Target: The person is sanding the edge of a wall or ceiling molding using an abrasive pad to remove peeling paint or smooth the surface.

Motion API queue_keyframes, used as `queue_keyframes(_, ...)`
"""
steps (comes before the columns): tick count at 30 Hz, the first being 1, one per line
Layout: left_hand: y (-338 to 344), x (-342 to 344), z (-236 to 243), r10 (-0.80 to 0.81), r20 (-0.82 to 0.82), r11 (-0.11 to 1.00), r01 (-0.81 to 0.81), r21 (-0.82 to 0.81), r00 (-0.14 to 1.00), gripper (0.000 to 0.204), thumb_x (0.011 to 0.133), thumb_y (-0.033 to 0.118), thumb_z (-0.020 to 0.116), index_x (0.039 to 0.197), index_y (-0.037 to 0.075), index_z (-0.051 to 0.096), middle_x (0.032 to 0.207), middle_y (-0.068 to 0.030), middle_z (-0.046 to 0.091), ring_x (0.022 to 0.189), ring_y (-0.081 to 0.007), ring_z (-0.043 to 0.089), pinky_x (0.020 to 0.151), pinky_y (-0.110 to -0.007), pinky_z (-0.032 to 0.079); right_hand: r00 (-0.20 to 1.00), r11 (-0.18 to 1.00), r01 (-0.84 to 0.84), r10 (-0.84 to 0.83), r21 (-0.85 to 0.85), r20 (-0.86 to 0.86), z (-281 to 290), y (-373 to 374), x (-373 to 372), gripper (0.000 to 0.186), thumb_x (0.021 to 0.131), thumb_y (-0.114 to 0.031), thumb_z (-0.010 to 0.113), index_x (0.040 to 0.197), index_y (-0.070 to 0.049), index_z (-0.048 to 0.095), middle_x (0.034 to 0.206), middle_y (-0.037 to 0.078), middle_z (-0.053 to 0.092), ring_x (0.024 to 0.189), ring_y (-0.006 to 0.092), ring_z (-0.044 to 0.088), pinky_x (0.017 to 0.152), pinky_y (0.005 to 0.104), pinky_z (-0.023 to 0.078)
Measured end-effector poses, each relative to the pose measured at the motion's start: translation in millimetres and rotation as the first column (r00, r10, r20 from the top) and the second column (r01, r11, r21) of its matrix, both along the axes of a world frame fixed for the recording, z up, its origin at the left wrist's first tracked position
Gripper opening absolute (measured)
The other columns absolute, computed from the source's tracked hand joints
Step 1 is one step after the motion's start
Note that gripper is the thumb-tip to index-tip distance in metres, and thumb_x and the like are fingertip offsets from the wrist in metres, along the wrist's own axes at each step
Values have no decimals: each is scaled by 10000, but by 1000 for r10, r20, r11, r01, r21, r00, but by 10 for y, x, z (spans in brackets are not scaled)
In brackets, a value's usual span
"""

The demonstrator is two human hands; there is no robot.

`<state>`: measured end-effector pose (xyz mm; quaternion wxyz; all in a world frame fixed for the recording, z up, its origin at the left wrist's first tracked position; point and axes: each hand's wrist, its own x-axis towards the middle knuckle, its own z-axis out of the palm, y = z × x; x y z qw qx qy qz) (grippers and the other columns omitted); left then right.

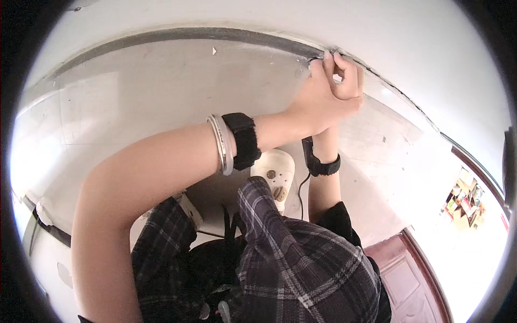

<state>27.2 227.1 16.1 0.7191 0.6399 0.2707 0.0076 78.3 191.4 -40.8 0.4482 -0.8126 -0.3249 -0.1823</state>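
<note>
My left hand [315,105] reaches across from the left and lies over my right hand [351,78], covering much of it. Both hands meet low at the corner where the walls join the floor. Their fingers are bent and close together at the end of the dark baseboard strip [215,34]. Whatever they hold or press there is hidden or too small to make out. On my left wrist sit pale bracelets [221,144] and a black strap [243,140]. Another black strap [326,166] with a small box is around my right wrist.
Below my hands is a cream clog [273,164] on my foot, a thin black cable [301,196] beside it. A small white scrap [214,51] lies on the grey floor [161,81]. A reddish-brown door [406,274] and a colourful pile [464,200] are at right.
</note>
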Motion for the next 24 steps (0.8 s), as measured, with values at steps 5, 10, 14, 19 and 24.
queue_keyframes(5,102,-116,-32,119,58,987,-124,103,991,808,696,396,675,1132,-148,265,1043,-281,513,976,-372,577,810,-399,480,1000,1000,-16,16,15,-6,-1,16,-19,186,749,-82,703,894,-58,589,848,87,575,669,189,584,568,295,480)
queue_keyframes(10,60,-66,11,87,-19,995,-86,50,996,764,704,382,672,1121,-119,275,1026,-273,526,953,-380,587,802,-406,481,999,998,-40,41,39,-17,12,93,-75,189,746,-83,705,894,-59,591,848,86,574,671,190,584,574,295,481)
queue_keyframes(14,167,-185,-8,221,41,964,-225,141,974,753,700,370,684,1116,-111,280,1016,-285,527,952,-389,587,796,-408,481,999,998,-33,35,54,-22,33,104,-93,192,743,-83,707,895,-59,592,848,85,573,672,190,584,579,296,482)
queue_keyframes(19,168,-281,-31,293,67,953,-297,57,954,744,705,343,692,1133,-102,278,1055,-278,515,976,-374,582,809,-396,476,999,996,-37,39,78,-29,95,173,-155,195,740,-83,709,895,-60,593,849,83,572,674,191,584,585,296,483)
queue_keyframes(24,85,-203,9,49,116,999,-49,4,992,797,700,326,706,1170,-133,254,1049,-265,510,1017,-369,557,855,-389,452,998,997,-9,14,70,-64,155,77,-152,192,737,-85,710,891,-60,598,846,82,571,683,191,585,597,298,482)
